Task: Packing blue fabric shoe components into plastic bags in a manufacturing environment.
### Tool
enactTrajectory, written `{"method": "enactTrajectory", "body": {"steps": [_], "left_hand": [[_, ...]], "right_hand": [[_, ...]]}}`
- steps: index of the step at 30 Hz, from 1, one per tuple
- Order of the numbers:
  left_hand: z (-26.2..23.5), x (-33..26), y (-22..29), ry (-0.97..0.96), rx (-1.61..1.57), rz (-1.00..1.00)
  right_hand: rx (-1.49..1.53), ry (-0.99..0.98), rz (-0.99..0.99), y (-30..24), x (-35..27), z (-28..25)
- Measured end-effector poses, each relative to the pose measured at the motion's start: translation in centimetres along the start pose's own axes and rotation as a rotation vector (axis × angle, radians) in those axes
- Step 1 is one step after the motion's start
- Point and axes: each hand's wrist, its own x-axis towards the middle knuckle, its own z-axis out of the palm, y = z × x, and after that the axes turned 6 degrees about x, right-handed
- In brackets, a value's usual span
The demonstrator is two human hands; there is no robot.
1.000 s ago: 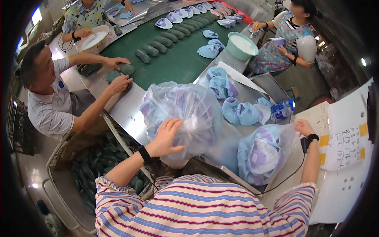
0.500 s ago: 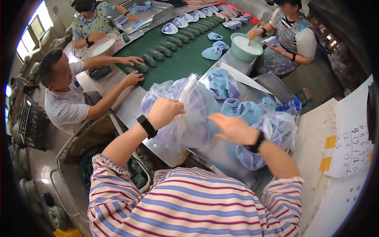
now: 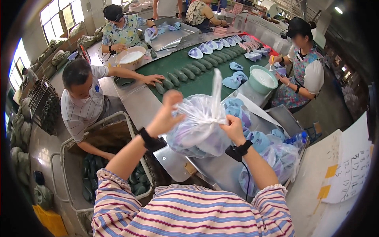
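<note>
A clear plastic bag [image 3: 199,136] bulges with blue and purple fabric shoe uppers, held in front of me over the metal table. Its neck is twisted at a knot, and a loose tail of plastic [image 3: 216,89] sticks up from it. My right hand [image 3: 235,129] pinches the plastic just right of the knot. At the bag's upper left, my left hand [image 3: 167,114] has its fingers apart and slightly blurred, gripping nothing. Another clear bag of uppers [image 3: 272,162] rests on the table beside my right forearm. Loose blue uppers [image 3: 237,108] lie behind the held bag.
A green conveyor belt [image 3: 185,89] carries dark green shoe lasts [image 3: 191,75] and white-purple uppers. At left, a person in a white shirt [image 3: 85,94] reaches into a cart [image 3: 63,166] of lasts. Two others work beside basins [image 3: 263,77]. A bottle [image 3: 297,138] lies at right.
My left hand has let go of the bag's neck, and my right hand has closed on the plastic by the knot. The white-shirted person moved one hand from belt to cart. My view has tilted up.
</note>
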Motion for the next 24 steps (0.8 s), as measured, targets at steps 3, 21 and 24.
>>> {"method": "enactTrajectory", "body": {"steps": [3,21,24], "left_hand": [[7.2,-2.5,-4.3,-0.219,0.432,0.079],[7.0,-6.9,-17.7,0.291,0.290,-0.412],[8.3,-8.7,-15.4,0.169,-0.287,-0.800]], "right_hand": [[0.184,0.035,-0.354,-2.7,-0.1,1.9],[-0.020,0.349,0.358,17.3,-2.8,-9.7],[-0.450,0.226,-0.106,9.3,-2.2,-7.0]]}}
